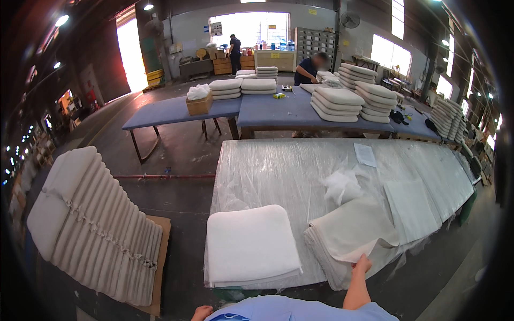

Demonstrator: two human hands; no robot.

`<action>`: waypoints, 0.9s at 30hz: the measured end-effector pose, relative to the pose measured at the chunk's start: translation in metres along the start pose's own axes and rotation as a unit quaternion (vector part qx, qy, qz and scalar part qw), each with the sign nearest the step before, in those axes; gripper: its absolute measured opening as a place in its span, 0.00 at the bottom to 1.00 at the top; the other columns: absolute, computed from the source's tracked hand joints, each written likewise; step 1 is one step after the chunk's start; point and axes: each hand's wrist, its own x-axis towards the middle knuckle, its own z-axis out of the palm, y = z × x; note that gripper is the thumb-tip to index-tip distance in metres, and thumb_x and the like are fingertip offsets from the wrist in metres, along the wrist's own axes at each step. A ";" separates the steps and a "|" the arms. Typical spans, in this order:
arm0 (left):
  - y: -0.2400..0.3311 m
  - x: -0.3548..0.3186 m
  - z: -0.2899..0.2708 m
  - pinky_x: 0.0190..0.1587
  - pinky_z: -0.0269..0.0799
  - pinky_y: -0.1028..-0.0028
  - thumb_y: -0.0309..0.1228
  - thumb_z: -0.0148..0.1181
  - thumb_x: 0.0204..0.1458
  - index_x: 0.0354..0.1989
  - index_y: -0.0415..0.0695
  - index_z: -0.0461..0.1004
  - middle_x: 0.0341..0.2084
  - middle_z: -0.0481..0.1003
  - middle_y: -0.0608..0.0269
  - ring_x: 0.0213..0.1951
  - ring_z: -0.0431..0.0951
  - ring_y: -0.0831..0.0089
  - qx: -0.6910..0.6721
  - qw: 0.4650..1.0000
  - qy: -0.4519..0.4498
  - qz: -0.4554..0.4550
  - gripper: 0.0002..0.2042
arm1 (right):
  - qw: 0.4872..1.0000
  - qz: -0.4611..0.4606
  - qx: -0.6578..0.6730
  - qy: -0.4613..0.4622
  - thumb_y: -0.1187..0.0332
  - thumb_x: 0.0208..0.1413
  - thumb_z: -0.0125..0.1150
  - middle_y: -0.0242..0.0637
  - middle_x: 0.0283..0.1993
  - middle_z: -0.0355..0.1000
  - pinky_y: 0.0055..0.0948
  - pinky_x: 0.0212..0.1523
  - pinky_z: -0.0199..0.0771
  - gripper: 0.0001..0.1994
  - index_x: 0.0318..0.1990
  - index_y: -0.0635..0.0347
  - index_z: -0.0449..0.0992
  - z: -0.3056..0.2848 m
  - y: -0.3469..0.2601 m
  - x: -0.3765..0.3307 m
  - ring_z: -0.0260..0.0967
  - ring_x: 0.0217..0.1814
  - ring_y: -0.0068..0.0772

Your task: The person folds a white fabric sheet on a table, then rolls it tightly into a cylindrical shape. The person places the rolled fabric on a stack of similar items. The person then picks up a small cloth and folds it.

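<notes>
My right hand (363,263) is closed in a pinch on the near right corner of a beige fabric piece (356,227). That corner is lifted and folded back, showing a paler underside, while the rest lies on a stack of similar pieces. To the left, a white cushion pad (251,241) with rounded far corners lies flat on the plastic-covered table (267,166). My left hand (202,312) hangs low at the bottom edge, left of my body and apart from the pad; its fingers are mostly cut off from view.
Crumpled white wadding (342,185), a paper sheet (365,154) and a flat pale fabric piece (411,209) lie on the table. Many-layered cushions (96,224) stand on cardboard at left. Beyond, blue tables (289,109) hold cushion stacks and a carton (199,104). A person (309,68) works there.
</notes>
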 end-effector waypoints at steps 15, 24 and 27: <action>0.107 0.047 -0.005 0.52 0.78 0.68 0.44 0.65 0.61 0.64 0.44 0.75 0.50 0.82 0.50 0.49 0.83 0.65 0.037 0.962 -0.057 0.264 0.26 | 0.886 -0.236 0.166 -0.362 0.74 0.66 0.58 0.31 0.44 0.77 0.27 0.40 0.77 0.11 0.54 0.56 0.74 0.116 -0.143 -0.138 0.75 0.40 0.23; 0.313 -0.048 -0.013 0.74 0.56 0.57 0.42 0.74 0.52 0.77 0.41 0.52 0.71 0.60 0.38 0.73 0.59 0.45 -0.028 0.758 -0.083 0.646 0.47 | 0.732 -0.530 0.179 -0.388 0.80 0.62 0.65 0.33 0.48 0.77 0.25 0.50 0.73 0.07 0.47 0.66 0.78 0.159 -0.120 -0.442 0.74 0.47 0.22; 0.316 -0.043 -0.046 0.69 0.63 0.56 0.39 0.73 0.51 0.75 0.40 0.55 0.66 0.66 0.38 0.67 0.67 0.43 -0.058 0.735 0.016 0.676 0.45 | 0.703 -0.584 0.197 -0.355 0.78 0.61 0.66 0.35 0.46 0.78 0.24 0.49 0.73 0.08 0.47 0.68 0.79 0.153 -0.106 -0.491 0.74 0.45 0.24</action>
